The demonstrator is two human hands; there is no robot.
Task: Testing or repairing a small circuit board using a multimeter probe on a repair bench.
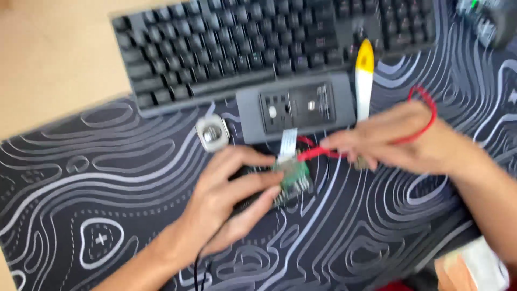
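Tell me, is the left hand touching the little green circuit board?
Touching: the head view shows the left hand with fingertips resting on the green circuit board.

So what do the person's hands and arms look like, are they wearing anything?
Both are bare. The left hand and right hand wear no gloves, and no rings or watch show. The forearms have no sleeves. The picture is blurry, so small details on the fingers are unclear.

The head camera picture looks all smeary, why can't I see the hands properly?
In the head view, motion blur smears everything: the right hand with its red wire is streaked, the left hand on the small green circuit board is soft, and the keyboard keys run together. Lighting is bright and even, without strong glare; the patterned desk mat lines stay readable.
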